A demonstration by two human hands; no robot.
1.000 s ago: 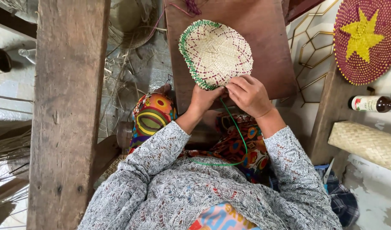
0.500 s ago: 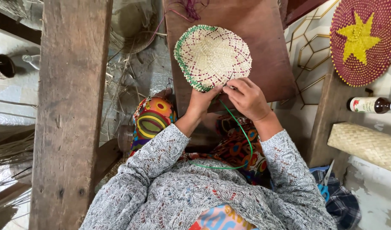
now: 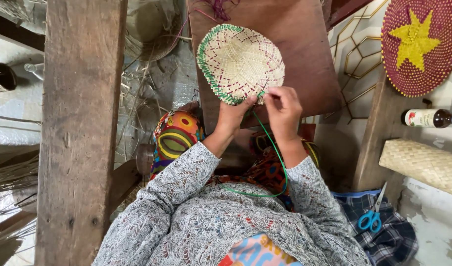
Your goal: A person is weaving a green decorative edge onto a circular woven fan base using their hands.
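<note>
The round woven straw mat sits tilted against the brown wooden board, its near edge in your hands. Its rim is bound in green along the left side and bottom; the right side is bare, with purple stitches running through the pale weave.

Your left hand is closed on the mat's lower edge, thumb on top, steadying it just where the green binding ends. Your right hand is pinched shut on the green strand right at the rim — fingers curled, nothing else in it. From that pinch the strand loops down across your lap and back toward your body.

You look to be mid-stitch on the rim binding, with roughly 1 half of the edge covered. The next move calls for drawing the strand snug without buckling the weave, then turning the mat a little under your left hand.

Blue-handled scissors lie on checked cloth to your right — well apart from both hands.
</note>
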